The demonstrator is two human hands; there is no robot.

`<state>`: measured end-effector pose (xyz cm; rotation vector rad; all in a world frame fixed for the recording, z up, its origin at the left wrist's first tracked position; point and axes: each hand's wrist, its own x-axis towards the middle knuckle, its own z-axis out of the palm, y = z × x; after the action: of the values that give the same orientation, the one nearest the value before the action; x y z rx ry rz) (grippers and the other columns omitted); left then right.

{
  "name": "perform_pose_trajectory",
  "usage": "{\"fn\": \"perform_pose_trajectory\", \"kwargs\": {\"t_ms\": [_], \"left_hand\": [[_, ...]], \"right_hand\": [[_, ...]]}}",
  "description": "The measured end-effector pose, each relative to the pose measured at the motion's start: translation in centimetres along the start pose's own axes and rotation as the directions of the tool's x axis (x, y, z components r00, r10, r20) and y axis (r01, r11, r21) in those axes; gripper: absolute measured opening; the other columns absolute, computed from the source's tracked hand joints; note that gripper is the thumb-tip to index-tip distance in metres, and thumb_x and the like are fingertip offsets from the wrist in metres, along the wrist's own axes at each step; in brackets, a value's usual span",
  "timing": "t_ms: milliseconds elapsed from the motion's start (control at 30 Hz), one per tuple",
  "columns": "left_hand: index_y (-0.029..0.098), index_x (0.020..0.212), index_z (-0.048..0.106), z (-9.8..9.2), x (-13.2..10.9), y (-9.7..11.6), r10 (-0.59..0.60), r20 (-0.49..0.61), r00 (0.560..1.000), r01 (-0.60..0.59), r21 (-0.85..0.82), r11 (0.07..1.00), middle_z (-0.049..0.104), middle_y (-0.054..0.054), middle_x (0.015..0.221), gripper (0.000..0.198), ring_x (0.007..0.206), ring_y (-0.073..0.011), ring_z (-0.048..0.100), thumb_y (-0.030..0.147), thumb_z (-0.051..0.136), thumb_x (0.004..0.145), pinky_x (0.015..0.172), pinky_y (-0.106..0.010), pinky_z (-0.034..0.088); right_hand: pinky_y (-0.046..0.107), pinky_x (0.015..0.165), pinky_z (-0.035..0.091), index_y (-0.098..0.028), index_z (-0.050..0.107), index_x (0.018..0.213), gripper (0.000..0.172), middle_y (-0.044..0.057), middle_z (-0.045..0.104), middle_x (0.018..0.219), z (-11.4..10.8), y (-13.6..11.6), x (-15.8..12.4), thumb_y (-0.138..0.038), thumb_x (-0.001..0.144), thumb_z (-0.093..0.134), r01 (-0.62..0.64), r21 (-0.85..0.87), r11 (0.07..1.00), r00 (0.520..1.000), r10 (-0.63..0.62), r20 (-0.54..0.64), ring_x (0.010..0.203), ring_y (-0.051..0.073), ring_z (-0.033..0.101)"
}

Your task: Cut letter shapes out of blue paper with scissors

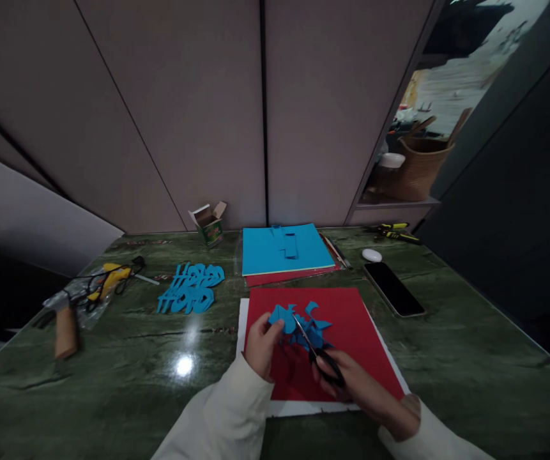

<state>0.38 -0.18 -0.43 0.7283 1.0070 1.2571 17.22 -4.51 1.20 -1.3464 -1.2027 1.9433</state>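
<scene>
My left hand (261,344) pinches a piece of blue paper (294,324) with cut-out shapes, holding it just above a red sheet (361,332). My right hand (351,382) is closed on black-handled scissors (315,350), whose blades point up and left into the blue paper. The red sheet lies on a white sheet (242,319) on the green marble table (135,383). Both wrists are in cream sleeves.
Finished blue cut-outs (191,287) lie to the left. A stack of blue and red paper (287,250) sits behind, with a small open box (209,225). A phone (393,289) and white oval (372,255) lie right. A glue gun (109,276) and wooden-handled tool (66,331) lie far left.
</scene>
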Motion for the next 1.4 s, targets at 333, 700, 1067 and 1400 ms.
{"fn": "perform_pose_trajectory", "kwargs": {"t_ms": [333, 700, 1067, 1400], "left_hand": [[0.013, 0.065, 0.055, 0.4, -0.2, 0.4, -0.006, -0.013, 1.0, 0.005, -0.057, 0.998, 0.053, 0.002, 0.061, 0.017, 0.059, -0.0092, 0.049, 0.027, 0.064, 0.064, 0.058, -0.021, 0.04], [0.012, 0.065, 0.054, 0.7, -0.3, 0.6, -0.037, -0.022, 0.999, 0.034, -0.108, 0.994, 0.054, 0.001, 0.061, 0.019, 0.06, -0.0106, 0.051, 0.027, 0.066, 0.061, 0.06, -0.025, 0.043], [0.013, 0.068, 0.052, 0.7, -0.3, 0.9, -0.064, -0.056, 0.996, 0.054, -0.158, 0.986, 0.055, 0.001, 0.063, 0.019, 0.061, -0.011, 0.053, 0.025, 0.065, 0.062, 0.06, -0.026, 0.044], [0.015, 0.068, 0.049, 0.5, 0.0, 0.8, -0.095, -0.064, 0.993, 0.085, -0.15, 0.985, 0.054, 0.003, 0.06, 0.018, 0.056, -0.0088, 0.051, 0.025, 0.064, 0.063, 0.053, -0.02, 0.039]], "right_hand": [[0.017, 0.037, 0.015, -0.016, 0.048, 0.065, 0.042, -0.006, 0.041, 0.045, 0.0, 0.6, 0.2, -0.058, 0.067, 0.053, -0.017, -0.019, 1.0, 1.0, 0.017, -0.026, 0.037, 0.004, 0.029], [0.017, 0.039, 0.019, -0.016, 0.047, 0.062, 0.039, -0.004, 0.044, 0.055, 0.3, 0.2, 0.1, -0.054, 0.064, 0.058, 0.002, 0.004, 1.0, 0.997, -0.002, -0.079, 0.043, 0.005, 0.037], [0.018, 0.034, 0.013, -0.013, 0.054, 0.076, 0.044, -0.004, 0.048, 0.047, -0.3, -0.5, -1.0, -0.056, 0.076, 0.043, -0.006, 0.094, 0.996, 0.979, -0.013, 0.205, 0.033, 0.003, 0.024], [0.018, 0.034, 0.015, -0.016, 0.058, 0.074, 0.057, 0.0, 0.052, 0.054, -3.1, 0.2, -2.1, -0.069, 0.055, 0.053, 0.032, 0.358, 0.933, 0.933, -0.157, 0.324, 0.033, 0.003, 0.03]]}}
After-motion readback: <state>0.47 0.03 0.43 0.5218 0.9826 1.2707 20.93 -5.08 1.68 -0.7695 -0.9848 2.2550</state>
